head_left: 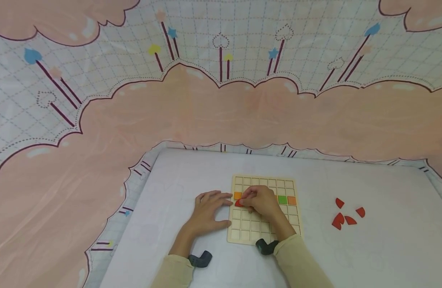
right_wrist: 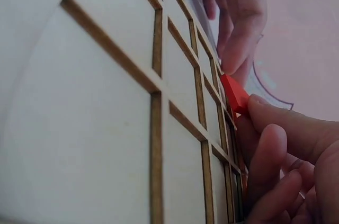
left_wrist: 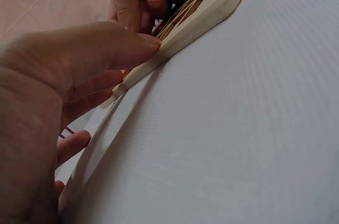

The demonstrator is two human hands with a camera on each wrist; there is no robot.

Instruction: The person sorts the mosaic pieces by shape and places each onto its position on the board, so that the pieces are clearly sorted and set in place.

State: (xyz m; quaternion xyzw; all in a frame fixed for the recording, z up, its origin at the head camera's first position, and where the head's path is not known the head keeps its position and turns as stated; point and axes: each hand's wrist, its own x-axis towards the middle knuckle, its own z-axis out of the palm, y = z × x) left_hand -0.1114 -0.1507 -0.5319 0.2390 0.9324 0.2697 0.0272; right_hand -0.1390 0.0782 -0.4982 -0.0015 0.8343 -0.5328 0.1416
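A wooden grid board point(head_left: 245, 235) lies on the white table, its square cells edged by raised strips. My right hand point(head_left: 261, 202) reaches over it and pinches a red quarter-circle piece point(head_left: 238, 203) between thumb and fingers at the board's left side; in the right wrist view the red piece point(right_wrist: 234, 94) stands tilted at the grid. My left hand point(head_left: 209, 212) touches the board's left edge, fingers spread and fairly straight, thumb against the rim point(left_wrist: 180, 41). One row holds an orange square point(head_left: 237, 195), a green square point(head_left: 282, 199) and another orange square point(head_left: 291, 200); my right hand hides the row's middle.
To the right of the board, several loose red pieces point(head_left: 338, 221) lie on the white tabletop point(head_left: 386, 248). A patterned pink and white cloth point(head_left: 221, 116) hangs behind the table. Dark wrist devices point(head_left: 200, 259) sit at both cuffs.
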